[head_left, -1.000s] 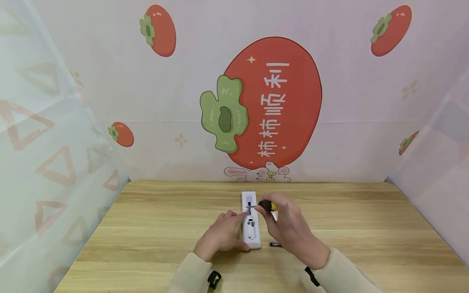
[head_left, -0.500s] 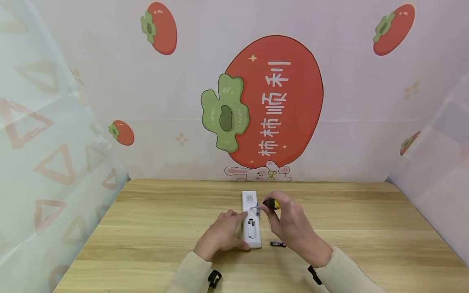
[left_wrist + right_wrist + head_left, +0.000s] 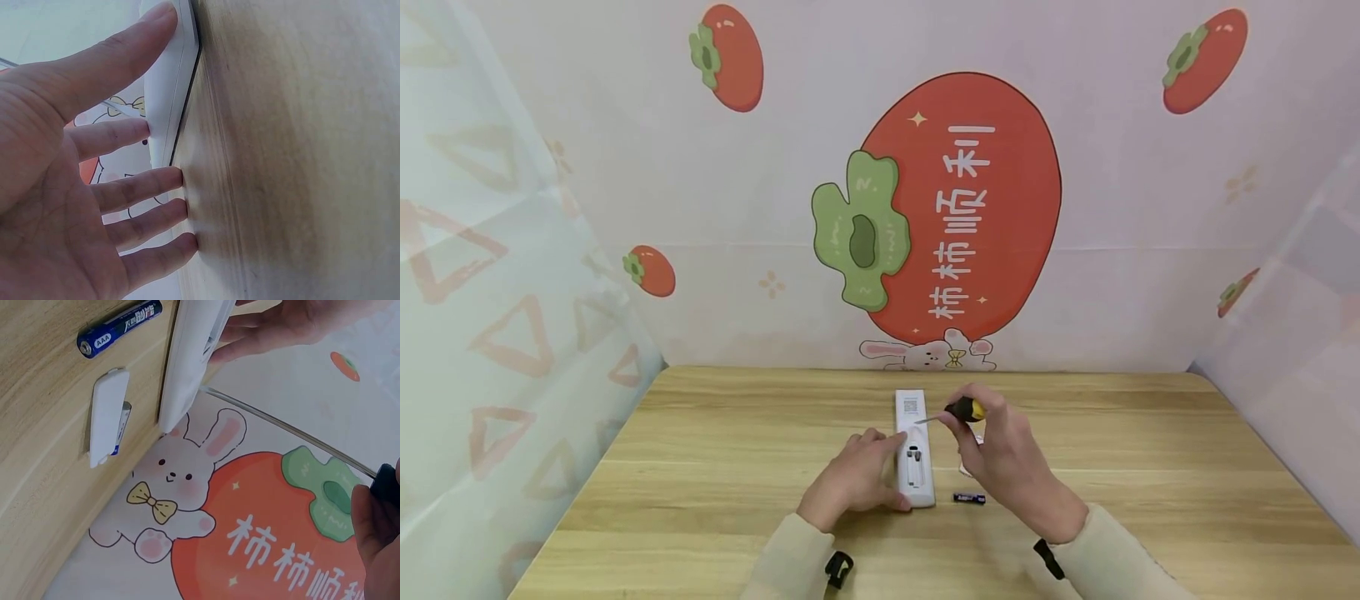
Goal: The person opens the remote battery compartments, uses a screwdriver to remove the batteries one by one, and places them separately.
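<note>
A white remote control (image 3: pixel 924 492) lies back up on the table, its battery compartment uncovered with no battery visible inside. My left hand (image 3: pixel 859 479) rests against its left side, thumb near the close end and forefinger farther up; in the left wrist view the fingers (image 3: pixel 140 190) are mostly straight. In my right hand (image 3: pixel 1000 454) I grip a black and yellow screwdriver (image 3: pixel 962 409). Its thin shaft (image 3: pixel 281 428) points at the remote, the tip over the back; contact is unclear. A blue AAA battery (image 3: pixel 122 328) lies to the remote's right.
A white battery cover (image 3: pixel 107 419) sits on the table, with a second battery (image 3: pixel 123 427) partly hidden beside it. Behind the wooden table (image 3: pixel 737 433) stands a printed backdrop (image 3: pixel 1120 208), with pale sheets along both sides.
The battery on the remote's upper back has slid off to the right, pushed by the screwdriver. My right hand has shifted slightly right. My left hand stays in place.
</note>
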`<state>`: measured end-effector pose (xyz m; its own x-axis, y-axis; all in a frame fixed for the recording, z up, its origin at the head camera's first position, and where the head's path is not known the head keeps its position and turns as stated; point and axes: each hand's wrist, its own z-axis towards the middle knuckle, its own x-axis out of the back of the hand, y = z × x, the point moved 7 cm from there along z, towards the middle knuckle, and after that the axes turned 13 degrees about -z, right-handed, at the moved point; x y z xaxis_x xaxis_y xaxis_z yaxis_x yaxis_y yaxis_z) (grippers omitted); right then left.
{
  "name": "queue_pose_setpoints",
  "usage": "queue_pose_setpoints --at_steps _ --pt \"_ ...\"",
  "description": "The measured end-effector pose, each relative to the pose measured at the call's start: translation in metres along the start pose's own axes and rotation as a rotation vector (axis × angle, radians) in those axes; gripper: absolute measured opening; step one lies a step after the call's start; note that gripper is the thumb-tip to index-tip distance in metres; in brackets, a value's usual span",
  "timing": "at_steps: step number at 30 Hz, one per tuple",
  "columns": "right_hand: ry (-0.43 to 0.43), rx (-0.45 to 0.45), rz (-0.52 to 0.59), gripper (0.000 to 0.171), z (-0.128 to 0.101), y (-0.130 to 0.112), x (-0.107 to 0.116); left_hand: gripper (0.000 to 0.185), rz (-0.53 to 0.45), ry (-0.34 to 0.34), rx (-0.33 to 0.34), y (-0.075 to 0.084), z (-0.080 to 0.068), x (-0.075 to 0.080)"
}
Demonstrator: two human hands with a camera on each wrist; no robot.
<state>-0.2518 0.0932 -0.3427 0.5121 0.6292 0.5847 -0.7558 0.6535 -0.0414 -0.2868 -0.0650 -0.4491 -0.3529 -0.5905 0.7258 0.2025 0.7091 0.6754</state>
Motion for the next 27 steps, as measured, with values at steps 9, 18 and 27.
queue_pose_setpoints --at_steps 9,18,27 --pt "0.087 -0.046 0.009 0.049 0.002 0.017 0.018 0.092 -0.026 0.004 0.014 -0.001 0.001 0.000" --pt "0.098 -0.127 0.044 0.057 0.001 0.043 0.037 0.092 -0.033 0.007 0.028 -0.002 0.000 -0.001" --pt "0.033 -0.270 0.020 0.074 0.001 0.077 0.053 0.093 -0.030 0.010 0.030 -0.004 0.001 -0.003"
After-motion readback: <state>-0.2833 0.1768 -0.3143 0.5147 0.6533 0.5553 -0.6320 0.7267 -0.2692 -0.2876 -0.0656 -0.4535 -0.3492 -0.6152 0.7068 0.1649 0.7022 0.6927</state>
